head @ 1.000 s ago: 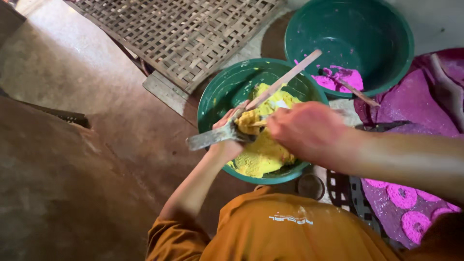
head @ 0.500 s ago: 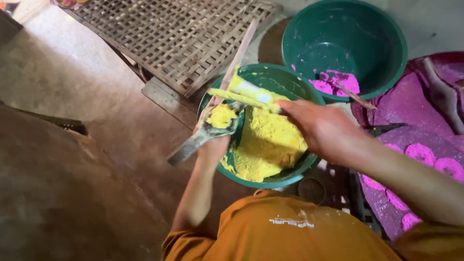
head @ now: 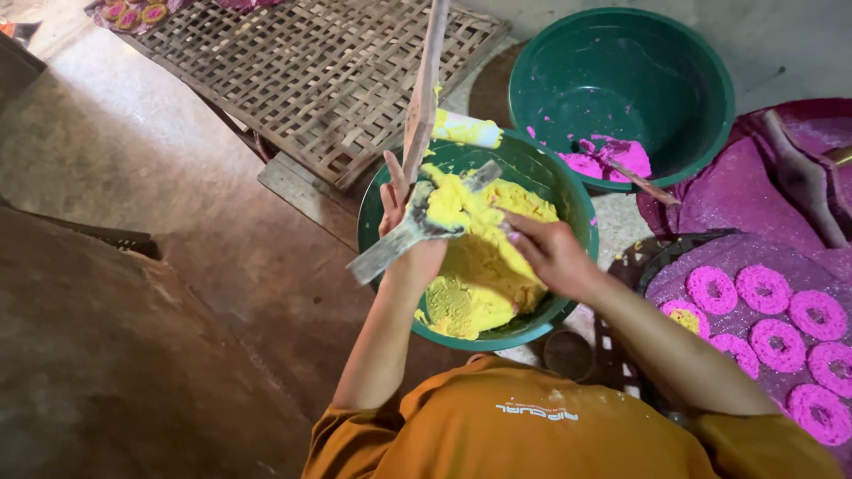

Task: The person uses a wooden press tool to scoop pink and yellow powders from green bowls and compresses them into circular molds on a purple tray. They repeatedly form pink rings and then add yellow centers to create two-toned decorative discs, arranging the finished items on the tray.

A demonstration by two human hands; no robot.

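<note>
The left hand (head: 410,232) gripped a flat metal scraper (head: 417,226) loaded with yellow dough (head: 484,266) above the green basin (head: 377,208); the right hand (head: 548,253), fingers curled, pressed dough onto it.

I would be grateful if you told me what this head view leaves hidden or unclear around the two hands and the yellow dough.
- Left hand: its palm and grip on the flat paddle are hidden behind the paddle and dough.
- Wooden stick: its top is cut off by the upper edge.
- Right hand: fingertips are sunk in dough, so whether it holds anything is unclear.
- Green bowl: its bottom lies under dough.
</note>
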